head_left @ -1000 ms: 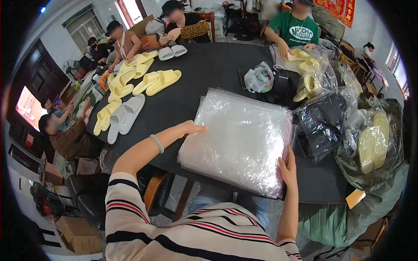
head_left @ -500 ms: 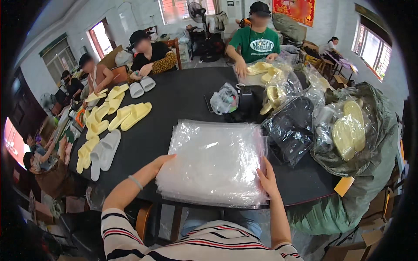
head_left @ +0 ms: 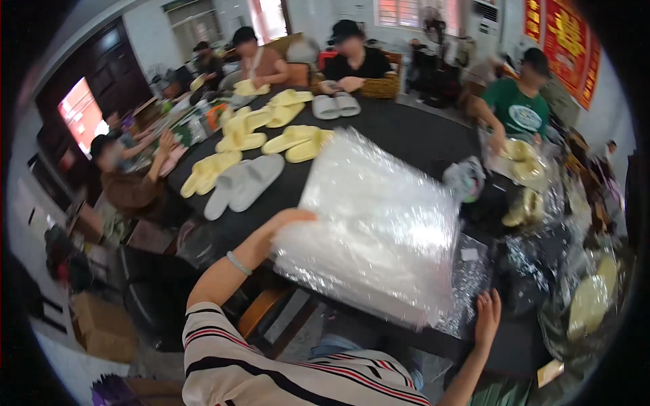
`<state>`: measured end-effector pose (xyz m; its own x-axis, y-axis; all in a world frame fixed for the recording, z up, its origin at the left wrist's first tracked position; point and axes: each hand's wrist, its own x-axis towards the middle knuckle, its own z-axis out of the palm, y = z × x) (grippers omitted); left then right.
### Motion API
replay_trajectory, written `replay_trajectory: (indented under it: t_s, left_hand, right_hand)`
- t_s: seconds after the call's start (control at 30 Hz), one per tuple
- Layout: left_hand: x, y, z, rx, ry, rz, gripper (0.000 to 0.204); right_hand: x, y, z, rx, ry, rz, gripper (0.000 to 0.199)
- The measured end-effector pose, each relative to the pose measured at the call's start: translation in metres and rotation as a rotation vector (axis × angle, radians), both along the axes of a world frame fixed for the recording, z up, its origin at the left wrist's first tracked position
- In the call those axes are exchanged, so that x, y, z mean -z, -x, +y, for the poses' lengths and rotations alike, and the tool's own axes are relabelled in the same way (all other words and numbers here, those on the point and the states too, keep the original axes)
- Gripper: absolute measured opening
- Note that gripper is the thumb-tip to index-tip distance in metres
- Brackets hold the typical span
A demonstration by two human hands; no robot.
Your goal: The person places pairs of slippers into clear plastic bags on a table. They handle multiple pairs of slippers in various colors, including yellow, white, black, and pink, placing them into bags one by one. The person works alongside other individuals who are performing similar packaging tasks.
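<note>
A thick stack of clear plastic bags (head_left: 379, 230) is tilted over the near table edge. My left hand (head_left: 291, 220) grips its left side, thumb on top, the other fingers hidden beneath. Past the stack's lower right corner, my right hand (head_left: 486, 314) has its fingers stretched out, apart from the stack. Beside it, another clear bag (head_left: 469, 291) lies flat on the black table; whether the fingers touch it I cannot tell. Grey slippers (head_left: 245, 184) and yellow slippers (head_left: 211, 172) sit left of the stack.
More yellow slippers (head_left: 288, 108) and a light grey pair (head_left: 336, 105) lie farther back. Several people sit around the table; one in green (head_left: 518, 108) handles bagged yellow slippers (head_left: 518, 162). Black plastic (head_left: 531, 264) and a bagged yellow pair (head_left: 592, 298) crowd the right side.
My view has swung left. The stack, lying flatter before with both hands at its sides, is now raised and tilted in my left hand. My right hand has come off it, uncovering a bag.
</note>
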<state>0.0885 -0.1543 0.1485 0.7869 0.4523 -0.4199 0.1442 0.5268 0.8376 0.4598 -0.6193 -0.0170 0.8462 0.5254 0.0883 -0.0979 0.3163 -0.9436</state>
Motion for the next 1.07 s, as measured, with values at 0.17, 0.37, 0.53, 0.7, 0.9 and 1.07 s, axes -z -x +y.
replay_trajectory:
  t_s: [0.17,0.37,0.53,0.7,0.9,1.07]
  left_hand:
    - [0.001,0.133,0.111,-0.309,-0.619,-0.351,0.034]
    - [-0.020,0.225,0.230,-1.143,-0.334,-0.585,0.036]
    - [0.010,0.253,0.293,-1.515,-0.251,-0.741,0.030]
    - [0.071,0.260,0.326,-1.576,-0.283,-0.732,0.032]
    - [0.077,0.374,0.370,-1.274,-0.545,-0.649,0.040]
    - [0.107,0.336,0.390,-1.033,-0.595,-0.645,0.053]
  right_hand:
    - [0.004,-0.015,0.000,-0.070,-0.066,0.109,0.055]
    - [0.006,-0.014,-0.001,-0.020,-0.008,0.110,0.054]
    - [0.008,-0.021,-0.002,-0.041,-0.079,0.180,0.053]
    - [0.000,-0.009,-0.010,-0.016,-0.110,0.139,0.051]
    - [-0.004,-0.004,0.013,-0.077,-0.173,0.152,0.046]
    - [-0.018,0.001,0.002,0.010,-0.049,0.185,0.051]
